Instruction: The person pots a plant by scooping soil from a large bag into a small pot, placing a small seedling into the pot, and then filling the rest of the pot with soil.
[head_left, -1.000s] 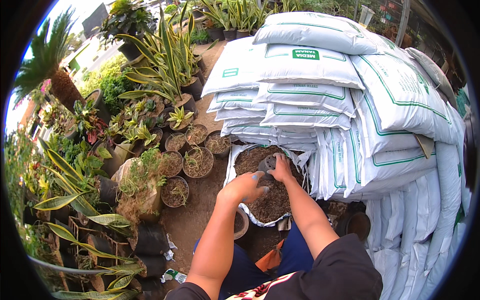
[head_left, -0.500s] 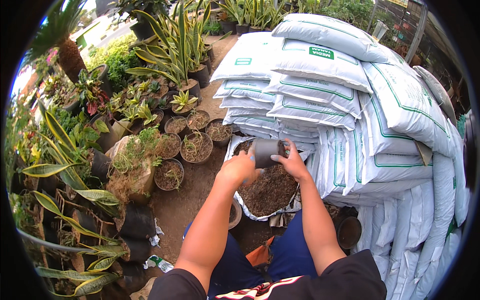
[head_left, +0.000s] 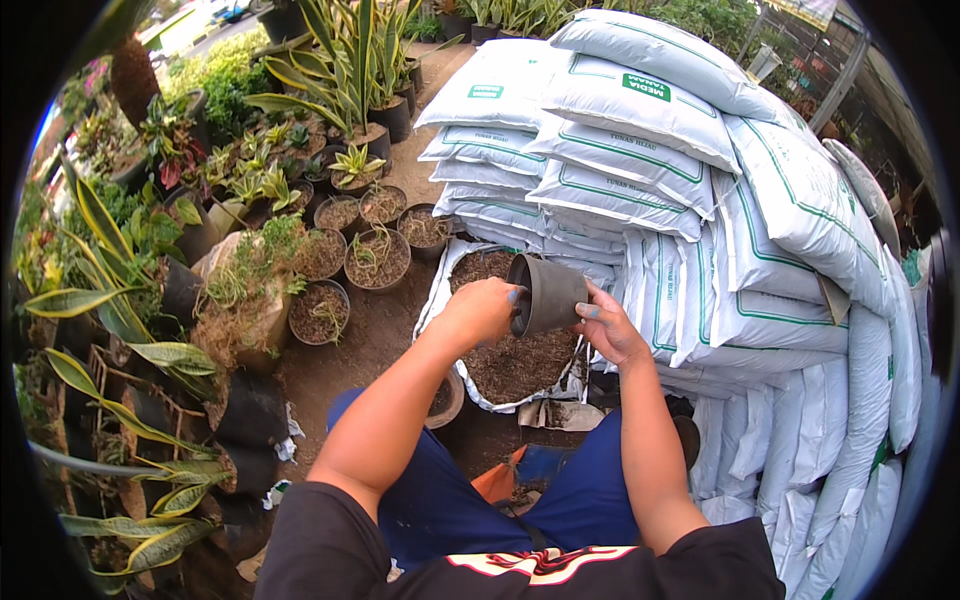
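A dark grey plastic plant pot (head_left: 556, 296) is held on its side between my hands, its mouth facing left. My left hand (head_left: 486, 312) is closed at the mouth, some of its fingers hidden by the rim. At the other end, my right hand (head_left: 610, 322) grips the pot near its base, thumb along the wall. Beneath the pot lies an open white sack (head_left: 428, 312) holding dark brown, crumbly potting mix (head_left: 518, 368). Whether anything is inside the pot I cannot tell.
White filled sacks (head_left: 630, 140) are stacked high on the right. Several soil-filled pots (head_left: 378, 262) with small plants stand left of the open sack. Variegated snake plants (head_left: 150, 360) crowd the left side. Near my knees are a round pot (head_left: 446, 400) and an orange piece (head_left: 497, 484).
The pot has been turned in my hands, so its mouth now shows on the left. My left hand has shifted to that rim. The whole view has shifted slightly.
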